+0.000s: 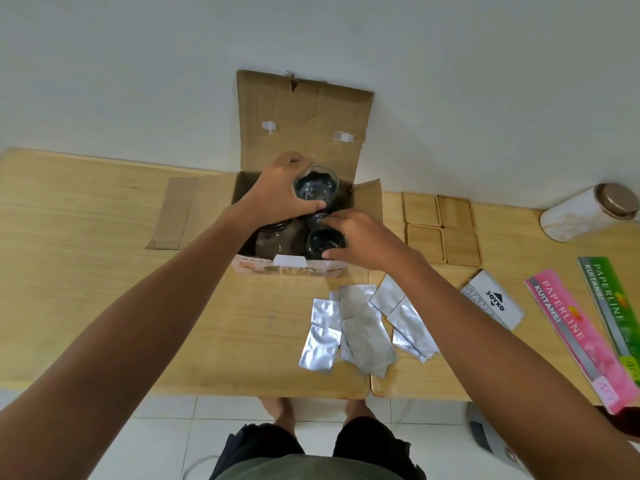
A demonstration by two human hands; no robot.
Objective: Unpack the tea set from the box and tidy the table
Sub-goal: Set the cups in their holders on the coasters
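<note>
Where the flaps stand open: the cardboard box [304, 133] is seen at the back of the wooden bench [104, 271].
Left hand [277, 192]: fingers curled around a clear glass cup [316, 184] above the box.
Right hand [360, 240]: fingers closed about a second glass cup [323, 242] inside the box.
Surroundings: crinkled silver foil sachets [360, 327] lie in front; four square wooden coasters [441, 228] lie to the right.

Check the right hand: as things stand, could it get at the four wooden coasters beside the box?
Probably yes. The coasters lie bare on the table just right of the box, with nothing on them and nothing between them and the right hand. That hand would first have to release the glass it grips.
</note>
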